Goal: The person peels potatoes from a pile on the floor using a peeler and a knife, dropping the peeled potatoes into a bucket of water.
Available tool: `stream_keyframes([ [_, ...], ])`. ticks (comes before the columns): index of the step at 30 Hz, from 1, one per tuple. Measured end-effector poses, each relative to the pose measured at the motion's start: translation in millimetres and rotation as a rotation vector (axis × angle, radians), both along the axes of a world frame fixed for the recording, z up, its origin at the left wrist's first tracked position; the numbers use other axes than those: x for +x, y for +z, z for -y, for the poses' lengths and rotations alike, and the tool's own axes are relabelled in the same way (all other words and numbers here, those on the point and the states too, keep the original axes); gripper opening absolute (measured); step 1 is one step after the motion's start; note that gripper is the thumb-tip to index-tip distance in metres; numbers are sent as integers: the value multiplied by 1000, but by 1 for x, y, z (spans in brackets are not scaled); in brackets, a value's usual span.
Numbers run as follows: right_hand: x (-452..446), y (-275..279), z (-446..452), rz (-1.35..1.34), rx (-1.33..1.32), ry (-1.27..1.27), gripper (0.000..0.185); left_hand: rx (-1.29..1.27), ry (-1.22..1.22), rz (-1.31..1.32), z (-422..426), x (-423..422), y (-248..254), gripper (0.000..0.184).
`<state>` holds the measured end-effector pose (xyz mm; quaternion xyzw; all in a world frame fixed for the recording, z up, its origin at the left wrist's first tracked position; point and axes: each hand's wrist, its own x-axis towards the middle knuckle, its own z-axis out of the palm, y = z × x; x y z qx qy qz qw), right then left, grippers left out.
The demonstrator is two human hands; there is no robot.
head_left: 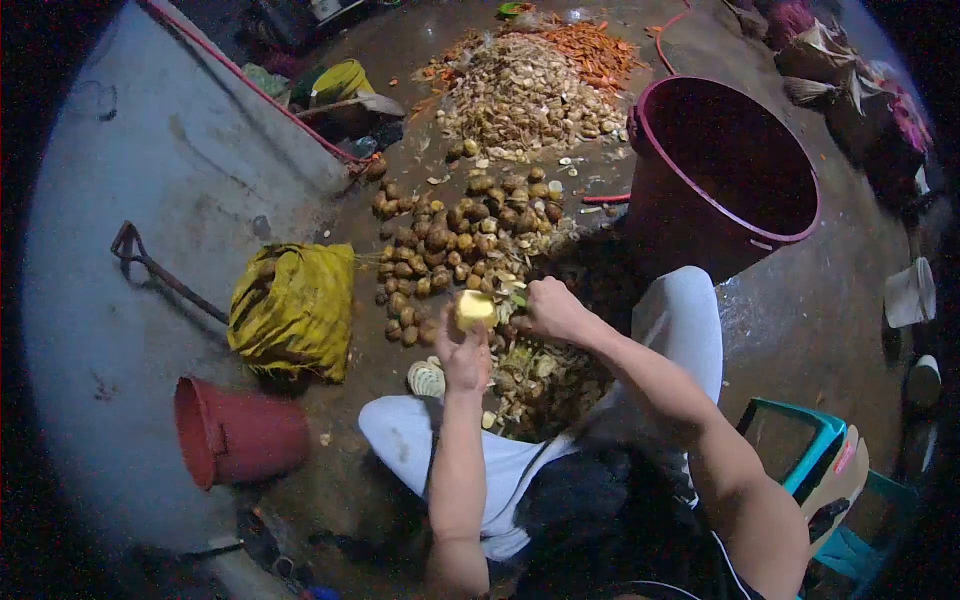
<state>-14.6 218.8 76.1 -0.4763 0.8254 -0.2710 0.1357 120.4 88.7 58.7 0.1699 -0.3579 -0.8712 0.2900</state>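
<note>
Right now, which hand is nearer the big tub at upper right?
Right. The right hand is to the lower left of the tub in the picture, apart from it; the left hand is farther left, holding a partly peeled potato.

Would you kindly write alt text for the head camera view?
A person's left hand holds a partly peeled potato, with the right hand close beside it, above scattered peelings. Beyond lie unpeeled potatoes; a large maroon tub stands to the right.
</note>
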Motion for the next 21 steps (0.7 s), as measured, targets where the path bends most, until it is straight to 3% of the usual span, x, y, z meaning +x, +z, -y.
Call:
stream_keyframes([
  [5,15,5,-3,6,9,-66,25,-135,30,6,-7,-3,18,63],
  [10,13,1,-1,-106,-20,-125,43,-277,19,-8,-8,-2,15,55],
  [13,-11,-21,4,141,83,-51,50,-203,-26,0,-14,6,17,49],
  [16,-3,-24,2,131,-161,5,51,-138,-59,-55,-13,3,24,46],
  [17,-2,-21,1,100,-23,-6,48,-150,-61,-68,-10,1,26,45],
  [21,15,-4,-9,-77,-58,-3,43,-144,-47,-1,-6,2,28,43],
])
